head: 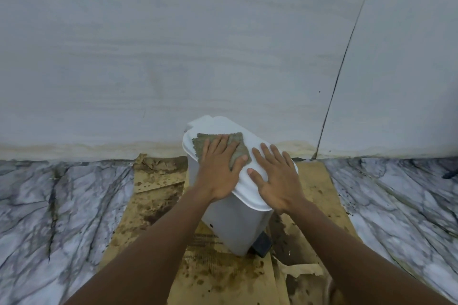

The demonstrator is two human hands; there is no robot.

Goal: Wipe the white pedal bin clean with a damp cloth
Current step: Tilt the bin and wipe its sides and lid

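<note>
The white pedal bin stands on the floor against the wall, its lid closed and its black pedal at the lower right. A grey-green cloth lies flat on the lid's left half. My left hand presses on the cloth with straight, spread fingers. Beside it, my right hand rests flat on the bare right half of the lid, fingers spread.
The bin stands on stained, torn brown cardboard laid over a marble-patterned floor. A pale grey wall rises directly behind the bin, with a dark vertical seam to the right.
</note>
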